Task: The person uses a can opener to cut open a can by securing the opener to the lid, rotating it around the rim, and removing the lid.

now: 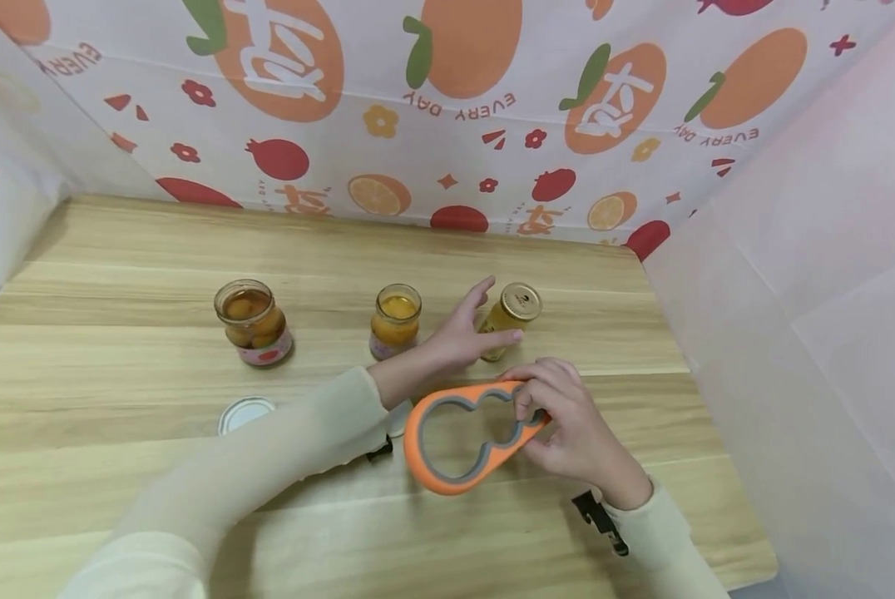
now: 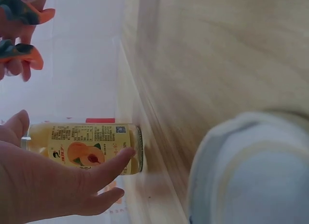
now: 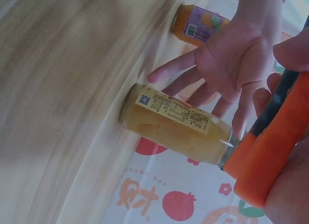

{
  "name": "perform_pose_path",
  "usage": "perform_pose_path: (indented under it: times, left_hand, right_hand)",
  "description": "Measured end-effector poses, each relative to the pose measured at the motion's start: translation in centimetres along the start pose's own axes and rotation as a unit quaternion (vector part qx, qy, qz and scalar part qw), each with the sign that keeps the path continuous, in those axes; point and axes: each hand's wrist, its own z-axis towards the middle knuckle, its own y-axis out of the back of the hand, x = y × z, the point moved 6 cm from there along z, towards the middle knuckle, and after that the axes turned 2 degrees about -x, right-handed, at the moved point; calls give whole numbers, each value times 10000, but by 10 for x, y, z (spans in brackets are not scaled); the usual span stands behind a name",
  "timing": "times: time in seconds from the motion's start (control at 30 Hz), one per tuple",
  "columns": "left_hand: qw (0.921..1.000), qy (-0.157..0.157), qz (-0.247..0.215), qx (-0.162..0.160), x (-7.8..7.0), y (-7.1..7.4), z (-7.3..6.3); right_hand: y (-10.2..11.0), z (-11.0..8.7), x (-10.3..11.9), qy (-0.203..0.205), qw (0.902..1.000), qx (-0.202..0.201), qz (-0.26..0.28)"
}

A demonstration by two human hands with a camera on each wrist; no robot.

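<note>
A yellow-labelled glass jar (image 1: 509,309) with a gold lid stands upright on the table, pale fruit pieces inside. My left hand (image 1: 455,337) reaches beside it with fingers spread and extended; in the right wrist view the left palm (image 3: 231,60) faces the jar (image 3: 174,127). Whether the fingers touch the glass, I cannot tell. My right hand (image 1: 567,420) grips the narrow end of an orange jar opener (image 1: 412,441), which has a grey scalloped inner edge. The opener is held near the jar; in the head view it appears in front of it.
Two lidless jars stand to the left: a larger fruit jar (image 1: 256,324) and a smaller orange one (image 1: 395,320). A white lid (image 1: 247,413) lies on the wooden table (image 1: 118,349); another pale disc (image 1: 400,418) is partly hidden by the left sleeve. A printed curtain (image 1: 388,166) hangs behind.
</note>
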Motion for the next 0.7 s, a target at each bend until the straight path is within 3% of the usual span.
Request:
perform_pose_path:
  times: [0.43, 0.57, 0.7]
  left_hand:
    - [9998, 103, 151, -66, -2, -8, 10]
    - [9998, 216, 43, -5, -1, -9, 12]
    - [9998, 115, -43, 136, -1, -9, 13]
  right_hand:
    - [1, -1, 3, 45, 10000, -19, 19]
    - [2, -2, 3, 26, 10000, -25, 8]
    - [3, -2, 3, -8, 10000, -21, 20]
